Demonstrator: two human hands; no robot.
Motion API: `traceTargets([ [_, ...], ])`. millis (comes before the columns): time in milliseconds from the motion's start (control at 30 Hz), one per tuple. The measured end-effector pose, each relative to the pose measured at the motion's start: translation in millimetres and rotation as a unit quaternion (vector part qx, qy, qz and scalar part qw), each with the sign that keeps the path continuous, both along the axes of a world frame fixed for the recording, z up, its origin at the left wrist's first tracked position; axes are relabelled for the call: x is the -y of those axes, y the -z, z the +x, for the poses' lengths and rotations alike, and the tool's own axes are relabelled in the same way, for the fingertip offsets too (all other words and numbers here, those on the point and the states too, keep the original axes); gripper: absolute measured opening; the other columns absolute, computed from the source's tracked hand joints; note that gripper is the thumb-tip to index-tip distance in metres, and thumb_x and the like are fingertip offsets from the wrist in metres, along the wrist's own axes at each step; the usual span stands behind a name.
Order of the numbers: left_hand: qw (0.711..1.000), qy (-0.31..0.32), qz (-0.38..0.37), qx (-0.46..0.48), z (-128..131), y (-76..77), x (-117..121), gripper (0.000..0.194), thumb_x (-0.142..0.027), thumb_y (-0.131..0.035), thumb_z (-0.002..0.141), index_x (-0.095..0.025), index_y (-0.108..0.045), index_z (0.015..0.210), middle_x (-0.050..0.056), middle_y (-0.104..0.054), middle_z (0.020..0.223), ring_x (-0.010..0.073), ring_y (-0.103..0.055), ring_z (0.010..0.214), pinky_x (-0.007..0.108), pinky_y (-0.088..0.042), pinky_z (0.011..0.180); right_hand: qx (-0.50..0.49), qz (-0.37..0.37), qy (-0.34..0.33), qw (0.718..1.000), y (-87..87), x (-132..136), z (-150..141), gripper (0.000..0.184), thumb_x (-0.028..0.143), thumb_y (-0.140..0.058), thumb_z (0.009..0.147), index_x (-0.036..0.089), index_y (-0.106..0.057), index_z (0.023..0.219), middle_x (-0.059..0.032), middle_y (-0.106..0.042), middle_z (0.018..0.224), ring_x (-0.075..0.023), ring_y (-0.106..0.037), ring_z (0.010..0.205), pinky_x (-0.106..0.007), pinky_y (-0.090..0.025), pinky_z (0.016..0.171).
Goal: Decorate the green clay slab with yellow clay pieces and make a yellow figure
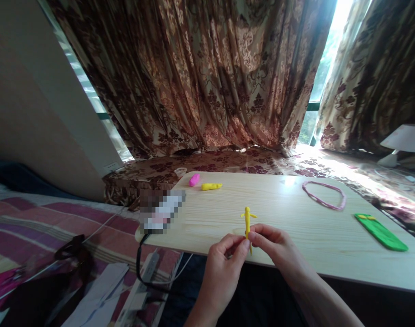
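The left hand (224, 261) and right hand (278, 247) are reaching in from the lower edge of the head view, their fingertips meeting just above the near edge of the table (268, 195). The left hand is pinching the lower part of the yellow figure (247, 221) between thumb and forefinger, its other fingers curling inward. The right hand is pinching the same part from the other side, thumb and forefinger nearly closed. The figure is standing upright in this grip, its round head up and its two thin arms sticking out sideways; a narrow tip is showing below the fingers. Beyond, a yellow piece (211, 186) is lying just beside a pink piece (194, 180) near the far edge. To the right, a pink loop (325, 200) and a flat green piece (381, 232) are resting apart.
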State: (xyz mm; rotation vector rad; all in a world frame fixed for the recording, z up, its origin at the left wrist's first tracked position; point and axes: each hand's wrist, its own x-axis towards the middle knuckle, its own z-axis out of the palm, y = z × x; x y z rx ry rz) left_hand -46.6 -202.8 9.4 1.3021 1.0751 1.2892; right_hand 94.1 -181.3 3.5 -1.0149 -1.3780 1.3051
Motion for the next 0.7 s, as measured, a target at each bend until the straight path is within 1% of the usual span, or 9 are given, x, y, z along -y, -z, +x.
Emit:
traceTargets([
  [67, 1.0, -0.018, -0.005, 0.017, -1, 0.7, -2, 0.021, -0.032, -0.06, 0.079, -0.017, -0.072, 0.086, 0.003, -0.067, 0.075, 0.0184, -0.059, 0.076, 0.025, -0.042, 0.071, 0.007, 0.002, 0.003, 1.0, -0.5, 0, 1, 0.022, 0.038, -0.06, 0.08, 0.018, -0.069, 0.082, 0.0009, -0.065, 0.074, -0.0147, -0.059, 0.075, -0.024, -0.044, 0.073],
  [167, 0.998, -0.041, -0.015, 0.045, -3, 3.6, -7, 0.023, -0.033, -0.063, 0.077, -0.016, -0.071, 0.091, 0.006, -0.07, 0.092, 0.0197, -0.061, 0.083, 0.027, -0.044, 0.077, 0.022, 0.005, 0.003, 1.0, -0.3, -1, 0, 0.024, 0.039, -0.06, 0.08, 0.018, -0.07, 0.087, 0.0, -0.067, 0.077, -0.0161, -0.06, 0.079, -0.025, -0.045, 0.075],
  [233, 0.997, -0.044, -0.022, 0.062, -3, 6.0, -10, 0.024, -0.032, -0.063, 0.077, -0.015, -0.07, 0.093, 0.007, -0.069, 0.098, 0.0207, -0.061, 0.089, 0.029, -0.044, 0.081, 0.034, 0.009, -0.004, 0.999, 0.6, -2, -2, 0.025, 0.039, -0.06, 0.079, 0.018, -0.071, 0.088, -0.0008, -0.068, 0.078, -0.0172, -0.061, 0.08, -0.026, -0.045, 0.075],
  [333, 0.996, -0.032, -0.027, 0.082, -3, 9.4, -10, 0.023, -0.032, -0.064, 0.077, -0.014, -0.069, 0.092, 0.007, -0.071, 0.092, 0.0217, -0.061, 0.093, 0.029, -0.044, 0.084, 0.056, 0.019, -0.019, 0.998, 1.3, -3, -7, 0.027, 0.04, -0.061, 0.078, 0.018, -0.071, 0.088, -0.0018, -0.07, 0.079, -0.0189, -0.062, 0.08, -0.028, -0.046, 0.075],
  [433, 0.994, -0.033, -0.03, 0.095, -5, 11.9, -9, 0.023, -0.032, -0.063, 0.078, -0.014, -0.069, 0.09, 0.006, -0.071, 0.087, 0.0209, -0.062, 0.092, 0.029, -0.044, 0.083, 0.076, 0.027, -0.047, 0.996, -1.4, -1, -6, 0.027, 0.041, -0.062, 0.078, 0.019, -0.072, 0.089, -0.0027, -0.071, 0.083, -0.0209, -0.063, 0.082, -0.03, -0.047, 0.077],
  [500, 0.994, -0.038, -0.03, 0.1, -7, 12.7, -8, 0.023, -0.033, -0.062, 0.078, -0.014, -0.068, 0.09, 0.006, -0.071, 0.086, 0.0197, -0.061, 0.089, 0.027, -0.044, 0.08, 0.104, 0.041, -0.042, 0.993, -5.3, -1, -1, 0.027, 0.04, -0.063, 0.076, 0.021, -0.071, 0.093, -0.0041, -0.07, 0.091, -0.0229, -0.063, 0.087, -0.032, -0.047, 0.08],
  [600, 0.994, -0.025, -0.029, 0.104, -6, 12.7, -6, 0.023, -0.033, -0.064, 0.077, -0.014, -0.068, 0.089, 0.005, -0.07, 0.081, 0.0178, -0.061, 0.081, 0.025, -0.044, 0.073, 0.157, 0.077, 0.004, 0.985, -12.4, -4, 4, 0.031, 0.042, -0.064, 0.076, 0.022, -0.068, 0.1, -0.0064, -0.067, 0.104, -0.0252, -0.06, 0.095, -0.033, -0.047, 0.082],
  [633, 0.994, -0.014, -0.029, 0.105, -5, 12.4, -5, 0.022, -0.033, -0.065, 0.076, -0.013, -0.068, 0.087, 0.005, -0.07, 0.08, 0.0172, -0.06, 0.078, 0.025, -0.043, 0.07, 0.168, 0.086, 0.007, 0.982, -14.7, -6, 5, 0.031, 0.042, -0.063, 0.077, 0.023, -0.067, 0.101, -0.0065, -0.066, 0.104, -0.0247, -0.06, 0.095, -0.032, -0.048, 0.08],
  [700, 0.994, 0.006, -0.028, 0.109, -3, 11.8, -4, 0.022, -0.033, -0.065, 0.076, -0.013, -0.069, 0.085, 0.006, -0.069, 0.078, 0.0162, -0.059, 0.074, 0.025, -0.043, 0.067, 0.178, 0.101, -0.014, 0.979, -18.8, -8, 4, 0.029, 0.041, -0.062, 0.078, 0.022, -0.067, 0.1, -0.0058, -0.066, 0.097, -0.0221, -0.06, 0.089, -0.029, -0.048, 0.076],
])
